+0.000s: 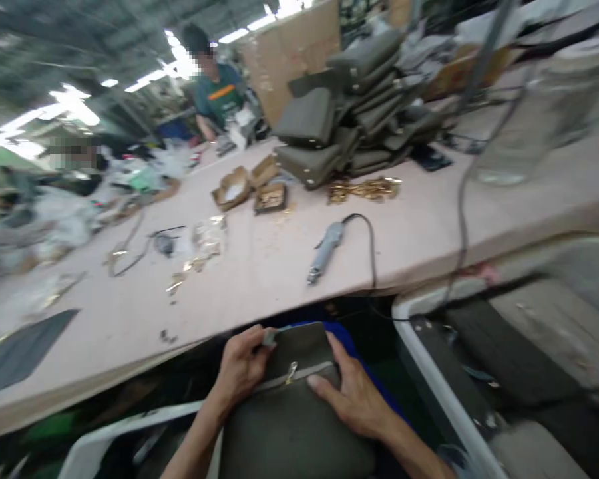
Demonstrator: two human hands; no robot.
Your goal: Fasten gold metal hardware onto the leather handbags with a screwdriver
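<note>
We are holding one dark olive bag [294, 406], smooth and leathery, low in front of us, below the near edge of the long pale pink table [259, 279]. Our left hand [239, 369] is curling closed on the bag's upper left corner, fingers pinching a small grey tab there. Our right hand [352, 396] is lying nearly flat and open on the flap, thumb stretching toward a small gold clasp [291, 372] set on a pale zip line.

On the table we are seeing one grey, cylindrical electric screwdriver [325, 251] trailing a black cable, three shallow cardboard trays [252, 186] holding small parts, and a glittering heap of gold metal fittings [364, 189]. Behind them, a slumped stack of matching olive bags [349, 113] is too blurred for us to count. A flat dark panel [20, 349] is lying at the far left. To our right, a white plastic crate [429, 372] is holding more dark pieces. One person in a teal shirt [218, 93] is working at the table's far end.
</note>
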